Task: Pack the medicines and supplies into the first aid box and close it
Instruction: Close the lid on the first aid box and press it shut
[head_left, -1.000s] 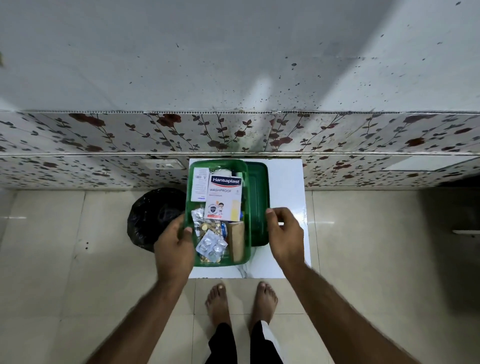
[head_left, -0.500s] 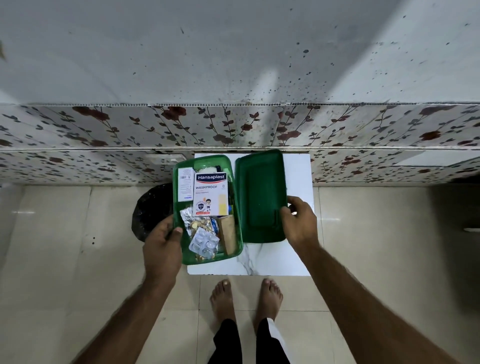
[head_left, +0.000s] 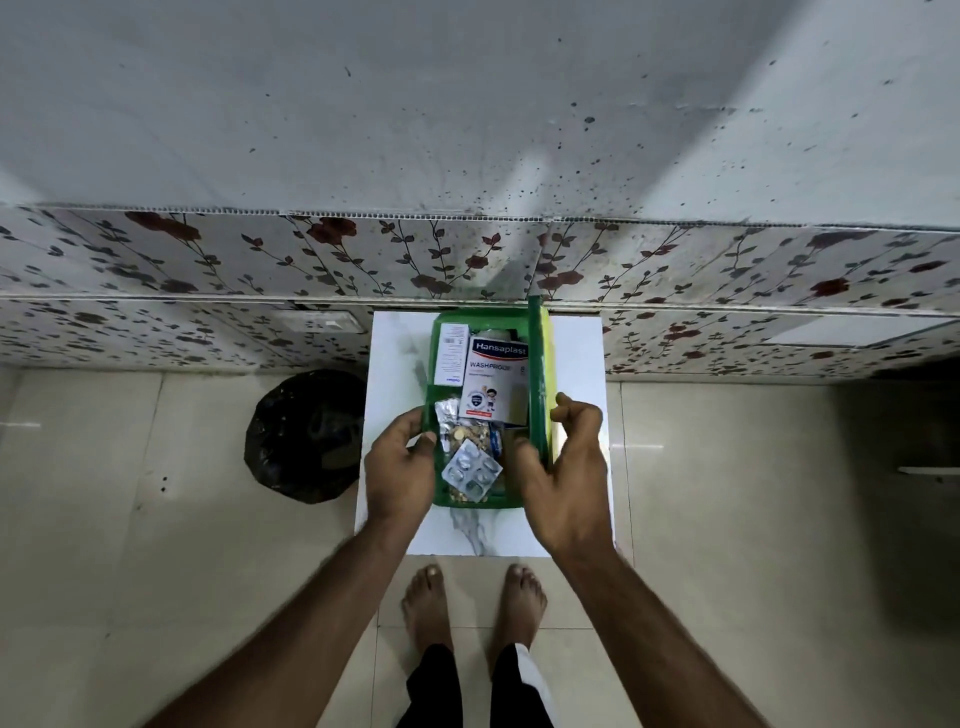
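A green first aid box (head_left: 470, 500) stands on a small white marble table (head_left: 483, 535). Inside lie a Hansaplast plaster pack (head_left: 493, 376), a narrow white carton (head_left: 451, 354), a silver blister strip (head_left: 471, 472) and other small packets. The green lid (head_left: 540, 374) stands upright on edge along the box's right side. My right hand (head_left: 563, 478) grips the lid near its front end, thumb inside and fingers outside. My left hand (head_left: 400, 470) holds the box's left rim.
A black bin bag (head_left: 306, 436) sits on the tiled floor left of the table. A floral-patterned wall panel (head_left: 208, 270) runs behind the table. My bare feet (head_left: 472, 603) stand just in front of the table.
The lid lay flat and open to the right half a second ago; my right hand has swung it up onto its edge. The box has shifted right, toward the table's middle.
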